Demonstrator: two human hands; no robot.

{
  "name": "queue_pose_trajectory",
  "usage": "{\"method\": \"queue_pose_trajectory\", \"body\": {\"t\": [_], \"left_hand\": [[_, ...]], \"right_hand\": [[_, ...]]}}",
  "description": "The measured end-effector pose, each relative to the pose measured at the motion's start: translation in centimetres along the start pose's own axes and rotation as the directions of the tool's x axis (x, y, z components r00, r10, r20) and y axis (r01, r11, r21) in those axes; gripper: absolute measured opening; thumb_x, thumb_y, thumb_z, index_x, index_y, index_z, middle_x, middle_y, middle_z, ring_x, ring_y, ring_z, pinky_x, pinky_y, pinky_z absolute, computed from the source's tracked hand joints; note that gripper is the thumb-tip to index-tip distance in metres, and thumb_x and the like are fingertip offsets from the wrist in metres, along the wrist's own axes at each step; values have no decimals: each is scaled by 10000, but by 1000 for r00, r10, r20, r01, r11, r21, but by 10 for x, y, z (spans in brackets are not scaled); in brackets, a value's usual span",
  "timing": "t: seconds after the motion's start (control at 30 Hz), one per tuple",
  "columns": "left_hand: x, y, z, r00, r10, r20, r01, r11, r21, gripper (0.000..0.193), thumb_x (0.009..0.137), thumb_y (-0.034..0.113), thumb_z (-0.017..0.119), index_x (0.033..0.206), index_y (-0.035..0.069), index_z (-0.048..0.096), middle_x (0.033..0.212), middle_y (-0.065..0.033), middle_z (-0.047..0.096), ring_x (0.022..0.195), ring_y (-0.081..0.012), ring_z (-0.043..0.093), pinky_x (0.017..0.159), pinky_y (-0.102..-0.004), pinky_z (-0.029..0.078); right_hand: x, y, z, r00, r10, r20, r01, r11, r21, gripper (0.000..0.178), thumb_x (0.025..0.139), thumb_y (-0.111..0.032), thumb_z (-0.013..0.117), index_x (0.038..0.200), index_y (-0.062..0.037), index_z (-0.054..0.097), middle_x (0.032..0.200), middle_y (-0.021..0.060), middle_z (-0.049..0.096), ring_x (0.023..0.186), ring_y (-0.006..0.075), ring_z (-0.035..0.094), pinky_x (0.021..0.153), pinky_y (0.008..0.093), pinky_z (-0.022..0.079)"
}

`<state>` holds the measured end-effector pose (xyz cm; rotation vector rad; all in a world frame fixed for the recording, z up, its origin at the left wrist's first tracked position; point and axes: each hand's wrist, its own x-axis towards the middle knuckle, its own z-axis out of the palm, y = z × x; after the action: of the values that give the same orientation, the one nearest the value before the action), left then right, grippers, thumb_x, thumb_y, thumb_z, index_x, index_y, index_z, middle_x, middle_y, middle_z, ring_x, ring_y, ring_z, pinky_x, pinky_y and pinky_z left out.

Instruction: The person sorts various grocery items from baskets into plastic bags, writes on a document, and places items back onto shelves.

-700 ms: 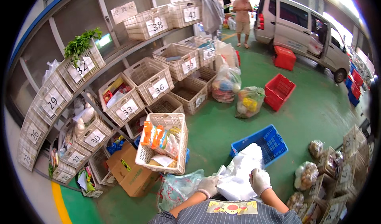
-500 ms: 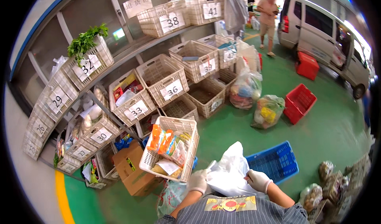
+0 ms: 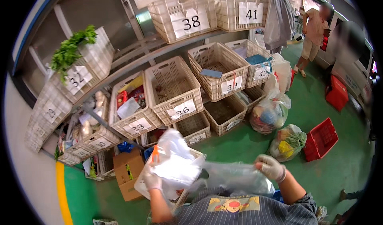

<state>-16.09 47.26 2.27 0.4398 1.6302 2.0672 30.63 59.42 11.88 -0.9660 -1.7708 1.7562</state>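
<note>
A white, partly see-through plastic bag [image 3: 177, 161] is stretched wide in front of me. My left hand [image 3: 153, 180], in a pale glove and a little blurred, is closed at the bag's left side, its fingertips partly hidden. The gloved right hand [image 3: 271, 167] pinches the upper right corner of the bag. Beneath its left part stands a white plastic crate [image 3: 141, 187], mostly covered; the orange end of a packet [image 3: 155, 154] pokes out beside the bag.
Rows of numbered crates [image 3: 175, 91] fill the rack ahead and left. A cardboard box [image 3: 128, 171] stands left of my crate. Filled bags [image 3: 271, 115] and a red crate [image 3: 321, 139] sit on the green floor at right. Farther back, a person [image 3: 315, 31] stands near a van.
Both hands have spread apart, opening the bag out. Its left part has swung over the packed crate, and my right hand has risen. The view has shifted toward the rack.
</note>
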Motion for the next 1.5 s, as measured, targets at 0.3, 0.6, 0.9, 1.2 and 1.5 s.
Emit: {"method": "queue_pose_trajectory", "body": {"t": [0.3,0.6,0.9,1.2,1.5], "left_hand": [[223,82,217,944,306,120,-312,949,35,390,826,166,552,1186,15,553,1076,-96,600,869,-176,624,668,-268,545],[287,6,408,657,98,747,-666,540,515,666,791,220,715,1348,64,384,1318,-149,440,1191,-289,452,1042,-389,368],[170,-28,501,190,-442,877,-799,449,399,597,827,486,582,1286,113,505,1222,-212,528,1164,-367,480,999,-428,374],[194,-45,446,989,-103,-109,135,928,348,338,916,309,553,783,1,587,705,39,503,658,-97,459,598,-253,391],[155,-62,439,950,-170,-262,138,981,-139,389,963,311,487,1212,15,521,1150,-58,562,1031,-163,525,902,-298,432]], "right_hand": [[137,-17,-113,877,-116,-467,361,801,477,315,789,-243,758,829,-91,485,783,0,557,690,94,513,627,235,428],[246,-78,-178,968,40,-246,46,941,337,261,831,-144,693,1019,4,588,866,4,591,791,84,541,696,248,452],[479,-136,-200,473,-19,881,847,286,-449,195,792,-126,605,975,-60,622,919,111,650,767,254,624,670,345,496],[501,-124,-184,768,-576,280,603,797,-16,187,808,-23,632,990,-23,589,880,97,631,779,179,604,692,295,493],[495,-35,-145,767,53,639,-6,997,-76,410,894,-373,624,1008,20,602,798,23,569,703,95,489,625,265,429]]}}
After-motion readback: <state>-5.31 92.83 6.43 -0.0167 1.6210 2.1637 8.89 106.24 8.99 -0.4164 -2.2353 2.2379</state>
